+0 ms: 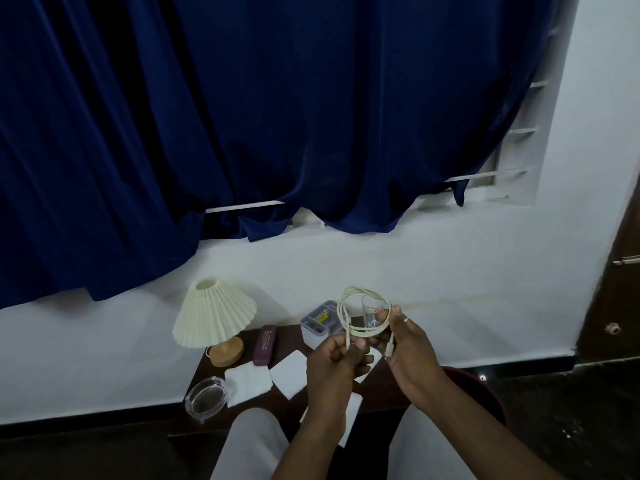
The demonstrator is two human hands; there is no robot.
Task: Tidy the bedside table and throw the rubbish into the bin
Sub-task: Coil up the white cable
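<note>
left hand point(341, 356) is pinching one end of the white cable point(363, 315), fingers closed on it | right hand point(407, 344) is gripping the coiled loop, thumb pressing it, plug dangling below its fingers | bedside table point(284, 337) is lying beneath both hands | tissues point(247, 379) are lying left of the left fingers | bin point(485, 389) is sitting right of the right wrist

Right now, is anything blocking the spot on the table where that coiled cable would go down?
Partly. Both hands, left hand and right hand, hold the cable above the bedside table. Below lie white tissues, with a glass and a grey box behind.
</note>
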